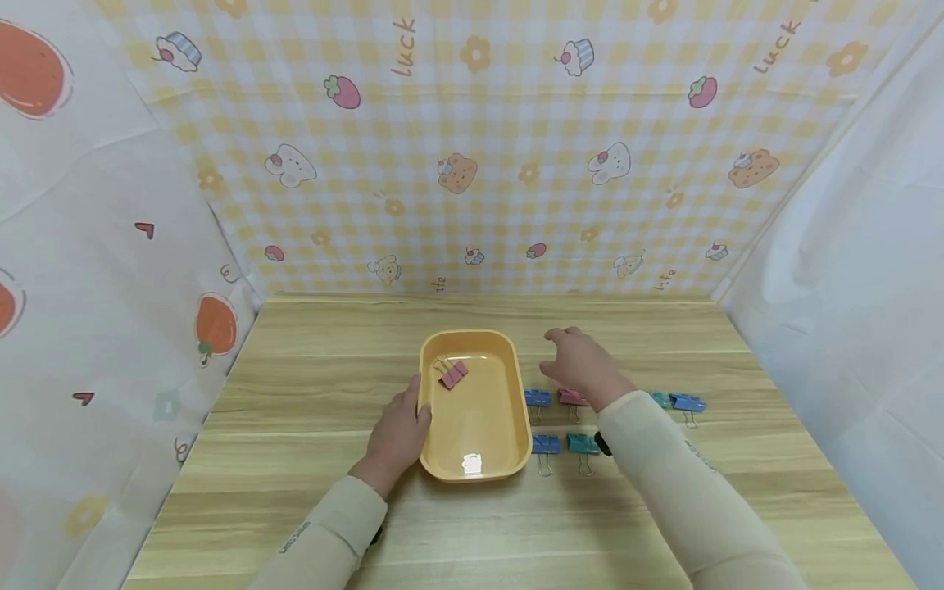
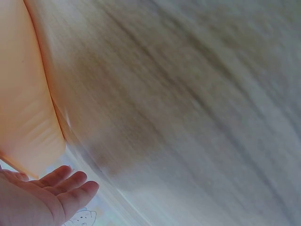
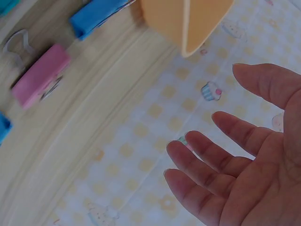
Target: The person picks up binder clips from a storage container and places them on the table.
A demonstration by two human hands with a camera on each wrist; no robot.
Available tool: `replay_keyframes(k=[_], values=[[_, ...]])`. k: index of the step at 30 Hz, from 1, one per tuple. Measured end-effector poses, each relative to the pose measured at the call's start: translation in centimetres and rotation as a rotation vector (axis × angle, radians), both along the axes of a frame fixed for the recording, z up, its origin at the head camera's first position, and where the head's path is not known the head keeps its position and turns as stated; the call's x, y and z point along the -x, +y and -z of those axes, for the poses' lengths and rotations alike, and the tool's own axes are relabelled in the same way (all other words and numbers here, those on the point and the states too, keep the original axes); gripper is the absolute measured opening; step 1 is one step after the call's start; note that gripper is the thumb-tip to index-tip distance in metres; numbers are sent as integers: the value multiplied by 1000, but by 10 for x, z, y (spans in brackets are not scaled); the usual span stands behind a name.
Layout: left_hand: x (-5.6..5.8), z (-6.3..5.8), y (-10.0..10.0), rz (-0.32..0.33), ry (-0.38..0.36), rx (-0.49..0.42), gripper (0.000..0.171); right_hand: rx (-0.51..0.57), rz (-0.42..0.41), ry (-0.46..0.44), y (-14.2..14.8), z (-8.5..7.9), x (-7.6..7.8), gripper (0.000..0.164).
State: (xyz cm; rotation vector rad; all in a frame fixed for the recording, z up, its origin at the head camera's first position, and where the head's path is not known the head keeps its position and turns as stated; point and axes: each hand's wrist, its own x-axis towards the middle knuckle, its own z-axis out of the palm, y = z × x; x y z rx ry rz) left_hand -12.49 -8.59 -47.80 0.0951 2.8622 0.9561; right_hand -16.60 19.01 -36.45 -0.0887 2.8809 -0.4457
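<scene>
A yellow-orange tray (image 1: 475, 426) stands on the table with one pink binder clip (image 1: 453, 374) lying in it. My left hand (image 1: 399, 430) rests against the tray's left side, its fingers fairly straight along the outer wall. Right of the tray my right hand (image 1: 584, 365) hovers above the table with nothing in it; its fingers (image 3: 202, 169) are spread and relaxed in the right wrist view. Below it lies another pink binder clip (image 1: 572, 397), beside a blue binder clip (image 1: 537, 398). Nearer the front are a second blue clip (image 1: 545, 444) and a teal clip (image 1: 583, 444).
Farther right, a blue clip (image 1: 687, 402) and a teal clip (image 1: 659, 400) show past the right sleeve, which may hide others. A yellow checked cloth (image 1: 472, 221) hangs behind the wooden table (image 1: 317, 352), and white cloths hang at both sides.
</scene>
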Motion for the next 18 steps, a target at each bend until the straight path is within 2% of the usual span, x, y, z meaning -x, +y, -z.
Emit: replay_keyframes(k=[7, 18], values=[[0, 0, -1, 4, 10, -10, 61, 2, -50, 19, -22, 1, 4, 57], [1, 3, -1, 13, 20, -7, 61, 6, -79, 19, -53, 6, 12, 56]])
